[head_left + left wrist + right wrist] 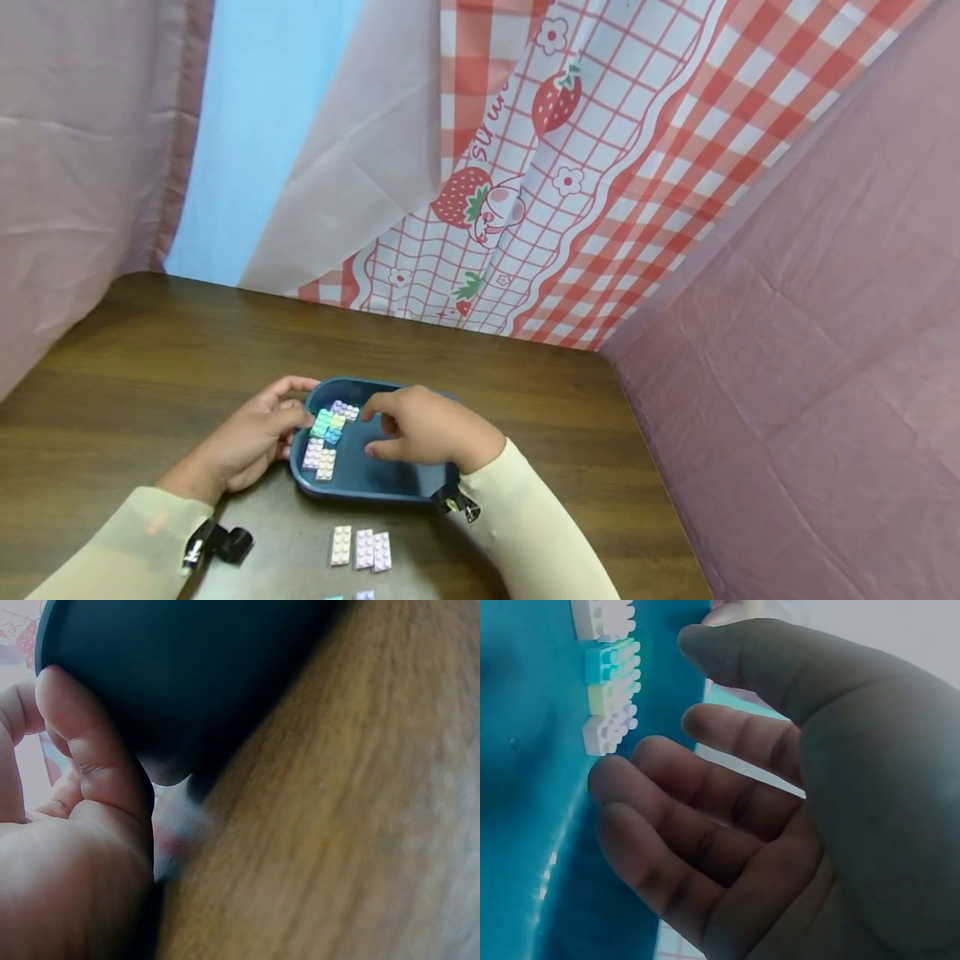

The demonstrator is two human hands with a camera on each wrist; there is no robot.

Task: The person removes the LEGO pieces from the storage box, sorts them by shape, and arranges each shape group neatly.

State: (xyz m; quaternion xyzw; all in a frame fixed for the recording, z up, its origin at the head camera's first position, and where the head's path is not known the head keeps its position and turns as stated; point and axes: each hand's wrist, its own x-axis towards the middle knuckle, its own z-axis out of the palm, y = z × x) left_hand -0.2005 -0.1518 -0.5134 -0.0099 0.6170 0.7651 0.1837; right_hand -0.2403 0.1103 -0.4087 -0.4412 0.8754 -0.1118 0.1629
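Note:
A dark blue tray (390, 487) stands on the wooden table, with several toy building bricks (326, 423) in white, lilac, yellow, green and blue grouped along its left side. My left hand (258, 433) grips the tray's left end, the thumb at the rim and the other fingers along the outside wall. In the left wrist view, a fingertip (56, 686) lies against the tray's dark wall (187, 667). Over the tray's middle hovers my right hand (431, 429), fingers loosely bent and nothing between them. The right wrist view shows its fingertips close to the brick row (611, 690).
In front of the tray lie a cream brick (341, 546) and two lilac bricks (372, 551) on the table (570, 517). More bricks (364, 595) show at the bottom edge. Behind the table hang a strawberry-print cloth (480, 208) and plain pinkish curtains (787, 350).

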